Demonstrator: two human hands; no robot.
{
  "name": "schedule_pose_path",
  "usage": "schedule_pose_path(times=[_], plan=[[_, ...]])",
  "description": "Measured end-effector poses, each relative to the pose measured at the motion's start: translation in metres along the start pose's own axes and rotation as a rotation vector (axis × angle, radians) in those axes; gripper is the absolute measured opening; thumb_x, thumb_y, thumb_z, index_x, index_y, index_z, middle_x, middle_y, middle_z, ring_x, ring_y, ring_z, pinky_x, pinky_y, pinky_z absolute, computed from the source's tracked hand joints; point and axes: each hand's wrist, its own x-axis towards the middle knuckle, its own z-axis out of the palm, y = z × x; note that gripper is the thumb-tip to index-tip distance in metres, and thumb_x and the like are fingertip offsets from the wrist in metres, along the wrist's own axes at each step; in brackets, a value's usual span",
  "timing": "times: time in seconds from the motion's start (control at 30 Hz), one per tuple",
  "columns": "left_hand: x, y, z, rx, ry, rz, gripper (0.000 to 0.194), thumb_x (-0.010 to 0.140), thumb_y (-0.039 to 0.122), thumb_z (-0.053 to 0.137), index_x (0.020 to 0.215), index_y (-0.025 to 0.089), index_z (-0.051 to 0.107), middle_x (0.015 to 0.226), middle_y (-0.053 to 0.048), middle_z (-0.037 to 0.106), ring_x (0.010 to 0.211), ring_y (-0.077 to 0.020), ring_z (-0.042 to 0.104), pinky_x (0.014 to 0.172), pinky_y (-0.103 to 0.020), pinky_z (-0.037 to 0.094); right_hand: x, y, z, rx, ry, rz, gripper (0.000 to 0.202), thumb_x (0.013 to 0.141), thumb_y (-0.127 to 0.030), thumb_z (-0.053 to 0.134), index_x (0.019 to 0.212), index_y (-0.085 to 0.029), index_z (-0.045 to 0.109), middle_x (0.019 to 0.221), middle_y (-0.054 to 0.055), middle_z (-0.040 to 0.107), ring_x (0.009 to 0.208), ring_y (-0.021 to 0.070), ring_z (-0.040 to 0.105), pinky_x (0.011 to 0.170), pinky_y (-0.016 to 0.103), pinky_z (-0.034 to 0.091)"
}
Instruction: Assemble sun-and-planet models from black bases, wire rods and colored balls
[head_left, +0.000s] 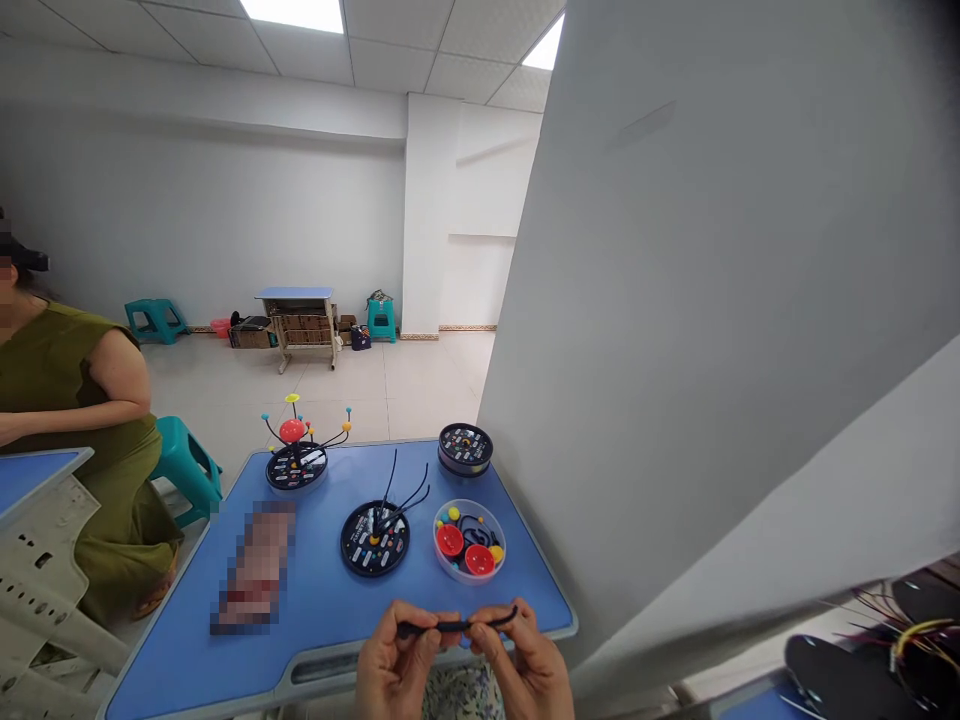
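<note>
Near the front edge of the blue table, my left hand (399,655) and my right hand (517,650) pinch a thin black rod (450,627) between them, held roughly level. Its right end curves up past my right fingers. Just beyond my hands lies a round black base (375,555) printed with small planets, and several black curved arms (391,515) rise from its centre. To its right, a clear plastic bowl (448,572) contains red half-shells (480,560), small yellow and blue balls and black curved pieces.
An assembled solar system model (294,462) stands at the table's back left, and a lidded round container (465,452) at the back right. A blurred flat item (255,570) lies at left. A grey wall (675,300) borders the right side. A person (82,400) sits at far left.
</note>
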Motion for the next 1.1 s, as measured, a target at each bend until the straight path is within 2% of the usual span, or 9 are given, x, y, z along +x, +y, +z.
schedule_pose_path(times=[0.13,0.23,0.33,0.43,0.53,0.73,0.83,0.97,1.1], plan=[[0.008,-0.004,-0.006,0.064,-0.019,0.046,0.037,0.07,0.054,0.074,0.084,0.02,0.068,0.087,-0.01,0.079,0.081,-0.0256,0.074,0.073,-0.032,0.059,0.003,0.005,0.007,0.01,0.009,0.005,0.035,0.078,-0.055,0.065,0.065,-0.024,0.07,0.063,0.001,0.067,0.065,0.0198,0.058,0.074,0.03,0.047],[0.018,-0.005,-0.021,0.176,0.015,0.056,0.041,0.07,0.053,0.075,0.096,0.022,0.07,0.088,-0.008,0.078,0.085,-0.0241,0.072,0.075,-0.028,0.058,0.006,0.013,0.01,0.007,0.025,0.033,0.034,0.08,-0.056,0.064,0.07,-0.023,0.069,0.065,0.001,0.065,0.067,0.0197,0.057,0.065,0.027,0.046],[0.028,-0.003,-0.041,0.295,0.007,0.022,0.04,0.07,0.055,0.074,0.092,0.021,0.073,0.086,-0.008,0.077,0.087,-0.0251,0.072,0.076,-0.029,0.058,0.01,0.018,0.013,0.02,0.017,0.059,0.034,0.079,-0.055,0.066,0.072,-0.023,0.069,0.066,0.001,0.065,0.067,0.0197,0.057,0.063,0.026,0.047],[0.037,0.0,-0.056,0.345,-0.012,0.008,0.045,0.069,0.058,0.073,0.094,0.021,0.075,0.093,-0.009,0.078,0.094,-0.0278,0.072,0.081,-0.031,0.058,0.018,0.017,0.021,0.086,-0.054,0.068,0.033,0.078,-0.054,0.067,0.077,-0.021,0.071,0.071,0.003,0.067,0.071,0.0202,0.059,0.066,0.026,0.05],[0.048,0.003,-0.062,0.374,0.018,0.059,0.043,0.07,0.057,0.071,0.095,0.022,0.076,0.092,-0.008,0.079,0.091,-0.0276,0.073,0.083,-0.033,0.057,0.027,0.018,0.032,0.202,-0.119,0.09,0.037,0.078,-0.053,0.069,0.095,-0.021,0.073,0.084,0.005,0.072,0.071,0.0197,0.062,0.071,0.029,0.053],[0.095,0.006,-0.061,0.459,0.297,0.328,0.04,0.072,0.058,0.068,0.085,0.021,0.076,0.094,-0.008,0.079,0.094,-0.028,0.072,0.088,-0.037,0.054,0.035,0.038,0.057,0.289,-0.156,0.034,0.051,0.084,-0.046,0.065,0.13,-0.024,0.057,0.106,0.01,0.073,0.082,0.0203,0.068,0.079,0.034,0.056],[0.116,0.001,-0.059,0.485,0.345,0.359,0.036,0.074,0.055,0.066,0.085,0.022,0.075,0.094,-0.008,0.079,0.094,-0.0285,0.072,0.088,-0.039,0.052,0.041,0.045,0.07,0.153,-0.209,-0.067,0.046,0.087,-0.037,0.06,0.131,-0.026,0.057,0.116,0.011,0.071,0.095,0.0227,0.068,0.085,0.036,0.055],[0.128,-0.007,-0.057,0.551,0.363,0.379,0.026,0.075,0.048,0.067,0.083,0.024,0.075,0.086,-0.006,0.08,0.086,-0.0279,0.073,0.082,-0.038,0.053,0.06,0.043,0.089,0.007,-0.292,-0.25,0.04,0.089,-0.028,0.053,0.128,-0.028,0.061,0.125,0.008,0.067,0.114,0.0248,0.062,0.102,0.044,0.046],[0.131,-0.013,-0.06,0.621,0.367,0.396,0.021,0.075,0.043,0.067,0.08,0.025,0.076,0.084,-0.006,0.08,0.085,-0.0278,0.072,0.08,-0.038,0.052,0.082,0.04,0.11,-0.006,-0.35,-0.284,0.039,0.091,-0.025,0.046,0.125,-0.026,0.063,0.126,0.008,0.067,0.114,0.0237,0.062,0.102,0.043,0.046]])
